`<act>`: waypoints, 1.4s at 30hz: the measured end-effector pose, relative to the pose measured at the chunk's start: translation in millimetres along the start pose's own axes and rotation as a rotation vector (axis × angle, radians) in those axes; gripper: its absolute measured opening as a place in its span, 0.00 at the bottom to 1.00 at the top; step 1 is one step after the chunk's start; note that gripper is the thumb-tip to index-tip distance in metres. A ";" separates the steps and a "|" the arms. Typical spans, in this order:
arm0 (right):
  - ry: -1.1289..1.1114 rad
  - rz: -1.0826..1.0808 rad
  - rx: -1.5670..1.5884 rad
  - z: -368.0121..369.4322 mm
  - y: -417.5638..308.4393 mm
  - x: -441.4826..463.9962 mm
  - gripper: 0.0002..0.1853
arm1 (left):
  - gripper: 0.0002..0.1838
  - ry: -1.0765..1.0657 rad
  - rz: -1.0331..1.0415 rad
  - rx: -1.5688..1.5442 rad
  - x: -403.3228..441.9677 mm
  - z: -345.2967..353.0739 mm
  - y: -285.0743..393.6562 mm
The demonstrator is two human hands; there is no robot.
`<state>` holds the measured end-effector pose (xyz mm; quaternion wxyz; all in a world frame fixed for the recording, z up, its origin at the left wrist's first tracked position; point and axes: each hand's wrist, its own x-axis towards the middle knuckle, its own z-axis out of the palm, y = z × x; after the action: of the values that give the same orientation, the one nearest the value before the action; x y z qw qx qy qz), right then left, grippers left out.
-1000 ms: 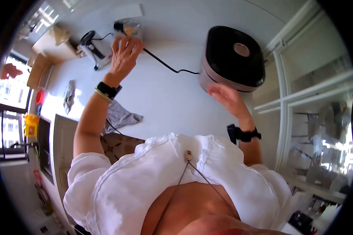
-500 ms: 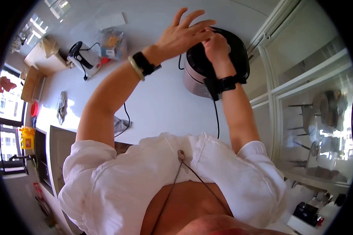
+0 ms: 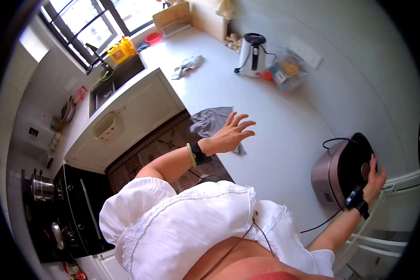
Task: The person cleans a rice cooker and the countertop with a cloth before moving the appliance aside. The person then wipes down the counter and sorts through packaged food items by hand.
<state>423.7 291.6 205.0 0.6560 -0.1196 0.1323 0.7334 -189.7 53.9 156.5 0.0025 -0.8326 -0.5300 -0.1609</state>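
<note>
My left hand (image 3: 228, 135) hovers by the counter's front edge with its fingers spread and nothing in them. Nearest to it is a grey cloth (image 3: 207, 122), lying partly over that edge. At the right, my right hand (image 3: 374, 179) has its fingers stretched out at the side of the black lid of a pinkish rice cooker (image 3: 326, 179). Whether the fingertips touch the lid I cannot tell. The cooker stands against the wall with its lid down, and a black cord (image 3: 338, 140) loops behind it.
On the white counter (image 3: 270, 140) stand a white and black electric kettle (image 3: 253, 56) and a clear plastic bag of items (image 3: 287, 70). A second cloth (image 3: 187, 66) lies farther back. To the left are a sink (image 3: 116, 84), yellow bottles (image 3: 121, 50) and a stove (image 3: 46, 210).
My view has swung left, bringing the sink and stove into sight. My hands, close together above the cooker before, are now far apart; the left one has moved away towards the grey cloth.
</note>
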 end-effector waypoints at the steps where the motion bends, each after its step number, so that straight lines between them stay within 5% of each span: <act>1: -0.063 -0.227 -0.487 -0.3 15.1 -14.5 0.30 | 0.22 0.019 -0.041 -0.026 -13.5 -6.3 -11.2; 3: -0.109 -0.827 -1.738 -2.2 67.5 -58.9 0.33 | 0.20 0.074 -0.051 -0.018 -39.8 -9.6 -36.0; 5: 0.024 -1.054 -1.859 -4.1 73.0 -66.8 0.33 | 0.19 0.112 -0.060 -0.030 -66.8 -15.9 -58.6; 6: 0.092 -1.119 -1.901 -1.5 81.2 -71.4 0.24 | 0.18 0.113 -0.066 -0.012 -82.5 -21.1 -70.0; 8: -0.049 -1.247 -1.897 -19.6 76.1 -39.7 0.20 | 0.18 0.081 -0.105 0.027 -122.0 -31.4 -99.0; 10: -0.493 -0.777 -1.094 -60.5 18.4 41.1 0.13 | 0.19 0.098 -0.136 0.029 -168.0 -44.0 -127.6; 13: -0.416 -0.713 -1.590 -81.8 239.5 -6.2 0.07 | 0.16 0.114 -0.212 -0.024 -241.7 -63.2 -175.8; 14: -0.237 -0.605 -1.443 -113.6 286.5 -3.5 0.10 | 0.16 0.121 -0.260 -0.013 -263.8 -64.9 -189.5; 16: -0.027 -0.480 -1.868 -161.9 382.5 -7.0 0.29 | 0.16 0.148 -0.345 -0.031 -299.5 -67.4 -215.6; 17: -0.179 -0.306 -1.942 -195.7 409.9 -1.8 0.29 | 0.17 0.161 -0.383 -0.053 -313.3 -67.8 -227.1; 19: -0.494 -0.299 -2.348 -229.2 492.7 -24.8 0.42 | 0.17 0.172 -0.431 -0.048 -325.5 -72.2 -243.0; 20: -0.430 -0.025 -2.377 -224.5 530.8 -39.6 0.46 | 0.17 0.171 -0.450 -0.057 -328.6 -72.0 -250.6; 22: -0.733 -0.312 -2.658 -244.6 576.1 -48.7 0.48 | 0.17 0.177 -0.471 -0.082 -327.1 -66.5 -265.0; 25: -0.747 -0.228 -2.881 -237.6 626.7 -57.7 0.49 | 0.19 0.170 -0.454 -0.158 -306.3 -49.2 -290.0; 31: -0.593 -0.453 -3.159 -278.9 664.7 -22.1 0.43 | 0.31 0.036 -0.448 -0.183 -236.8 -29.6 -351.2; 42: -0.308 -0.320 -3.122 -259.3 747.6 94.1 0.41 | 0.48 -0.096 -0.515 -0.021 -96.9 13.5 -497.8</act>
<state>-329.3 210.2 -42.7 0.0348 0.5905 0.8031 -0.0717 -663.3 188.9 34.6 -0.0722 -0.6768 -0.7224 -0.1222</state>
